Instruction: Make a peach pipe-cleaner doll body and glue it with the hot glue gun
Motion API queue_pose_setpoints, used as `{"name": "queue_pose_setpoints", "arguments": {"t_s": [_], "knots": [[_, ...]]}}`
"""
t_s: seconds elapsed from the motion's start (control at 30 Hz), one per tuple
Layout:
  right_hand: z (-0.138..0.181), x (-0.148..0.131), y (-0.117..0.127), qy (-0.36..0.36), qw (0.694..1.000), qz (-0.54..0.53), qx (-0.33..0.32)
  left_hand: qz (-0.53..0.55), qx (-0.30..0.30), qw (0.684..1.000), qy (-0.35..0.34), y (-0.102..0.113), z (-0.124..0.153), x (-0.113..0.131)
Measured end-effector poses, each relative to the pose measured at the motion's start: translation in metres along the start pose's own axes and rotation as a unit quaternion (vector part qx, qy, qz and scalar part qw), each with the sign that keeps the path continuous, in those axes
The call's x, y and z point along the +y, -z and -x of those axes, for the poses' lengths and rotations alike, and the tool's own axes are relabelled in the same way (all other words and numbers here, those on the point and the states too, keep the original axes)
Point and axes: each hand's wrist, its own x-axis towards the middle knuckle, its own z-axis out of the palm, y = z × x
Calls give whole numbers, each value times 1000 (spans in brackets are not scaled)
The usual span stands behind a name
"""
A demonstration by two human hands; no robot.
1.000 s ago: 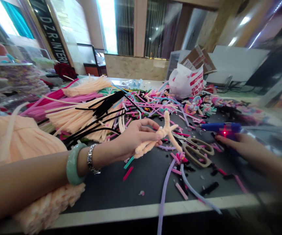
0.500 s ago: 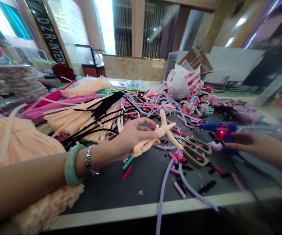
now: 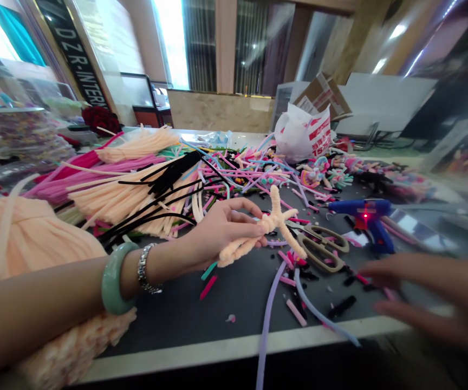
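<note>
My left hand pinches a peach figure of twisted pipe cleaners between thumb and fingers, its thin limbs sticking out to the right. Blurred by motion, my right hand hovers at the lower right with thumb and fingers apart and nothing between them. Beyond it a blue glue gun with a lit red light stands on the dark table. Scissors with beige handles lie just behind the figure.
Bundles of peach pipe cleaners lie at the left, with pink and black ones behind. Loose lilac stems hang over the table's front edge. Coloured offcuts are scattered about. A white plastic bag and cardboard box stand at the back.
My right hand has moved away from the glue gun, toward the lower right. The left hand still holds the peach figure, nearly in place.
</note>
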Motion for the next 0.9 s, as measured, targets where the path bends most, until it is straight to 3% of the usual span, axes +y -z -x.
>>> {"name": "queue_pose_setpoints", "arguments": {"t_s": [0.03,0.07,0.17,0.33,0.57,0.9], "knots": [[-8,-5,1,37,998,-5,-54,-4,-3,1000,-3,-1,0,0],[-16,-12,1,36,998,0,-55,-10,-6,1000,-6,-1,1,0],[-38,-35,-1,16,1000,0,12,-36,-19,999,-12,-4,2,-1],[-54,-63,-18,14,997,-71,33,-85,-55,995,-19,-6,5,-4],[-59,-68,-37,76,994,-20,71,-116,-72,990,-42,-7,5,-9],[-56,-69,-38,102,991,34,83,-124,-72,989,-31,-7,4,-8]]}}
